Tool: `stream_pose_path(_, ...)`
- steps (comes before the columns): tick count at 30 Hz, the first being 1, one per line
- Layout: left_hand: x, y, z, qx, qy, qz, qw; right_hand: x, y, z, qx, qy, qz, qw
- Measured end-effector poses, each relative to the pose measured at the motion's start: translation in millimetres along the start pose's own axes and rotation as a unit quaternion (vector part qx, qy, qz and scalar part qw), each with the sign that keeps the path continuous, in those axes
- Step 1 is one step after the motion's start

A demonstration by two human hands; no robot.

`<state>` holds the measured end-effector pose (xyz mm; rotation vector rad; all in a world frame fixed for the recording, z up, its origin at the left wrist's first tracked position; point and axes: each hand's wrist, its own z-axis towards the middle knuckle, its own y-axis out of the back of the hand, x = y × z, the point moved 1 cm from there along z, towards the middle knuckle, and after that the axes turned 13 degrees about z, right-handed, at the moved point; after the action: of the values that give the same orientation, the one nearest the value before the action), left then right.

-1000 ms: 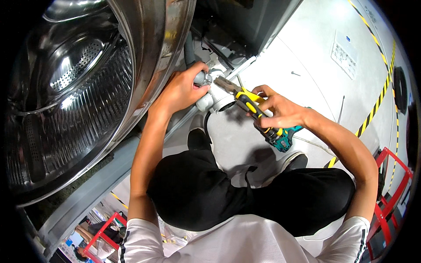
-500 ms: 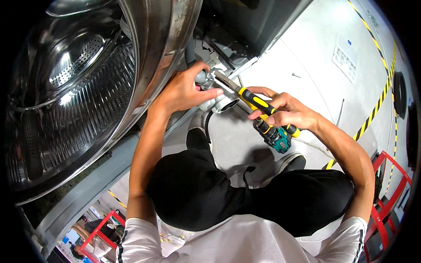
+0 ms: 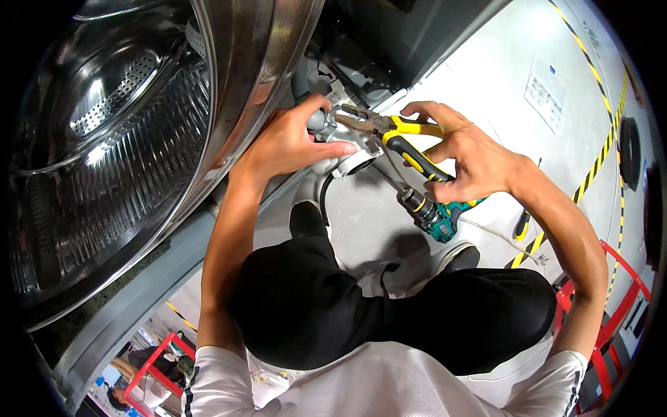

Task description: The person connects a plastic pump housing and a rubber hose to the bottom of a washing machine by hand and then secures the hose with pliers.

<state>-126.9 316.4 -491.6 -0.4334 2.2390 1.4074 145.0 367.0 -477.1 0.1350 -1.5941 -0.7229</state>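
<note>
My left hand (image 3: 288, 142) is closed around a pale grey plastic pump housing (image 3: 342, 148) with a round open mouth, beside the steel washing machine drum (image 3: 267, 76). A grey hose end (image 3: 318, 121) joins the housing under my fingers. In my right hand (image 3: 472, 153) are pliers (image 3: 410, 146) with yellow and black handles, spread apart. Their jaws are parted and reach to the hose joint; whether they touch the clamp there I cannot tell. Below the pliers a teal and black cordless drill (image 3: 438, 219) with a long bit lies on the floor.
A dark grey machine panel (image 3: 410, 42) stands behind the housing. On the right floor are a screwdriver (image 3: 522, 224), a cable (image 3: 497, 233), yellow-black tape (image 3: 597, 170) and a black ring (image 3: 630, 153). Red metal frames (image 3: 611, 320) stand at both lower sides; another person (image 3: 149, 389) is at lower left.
My right hand has opened the pliers' handles wide, and the jaws have parted around the hose joint. My right forearm has swung slightly outward. My left hand keeps its hold.
</note>
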Motion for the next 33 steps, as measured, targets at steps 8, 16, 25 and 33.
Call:
stream_pose_path(8,9.4,-4.6,2.8,-0.014,-0.034,-0.031,0.999,1.9,-2.5,4.1,0.038,-0.071,0.14,0.987)
stream_pose_path(16,11.3,-9.3,3.9,-0.029,-0.025,-0.076,0.996,13.1,-40.6,-9.3,-0.022,-0.172,0.404,0.898)
stream_pose_path(25,10.7,-5.9,3.0,-0.03,-0.044,-0.036,0.998,0.6,-28.1,-10.3,-0.032,-0.02,0.083,0.996)
stream_pose_path(33,8.5,-6.9,2.1,-0.038,-0.023,-0.044,0.998,-4.2,-33.1,-9.0,-0.048,-0.158,0.393,0.905)
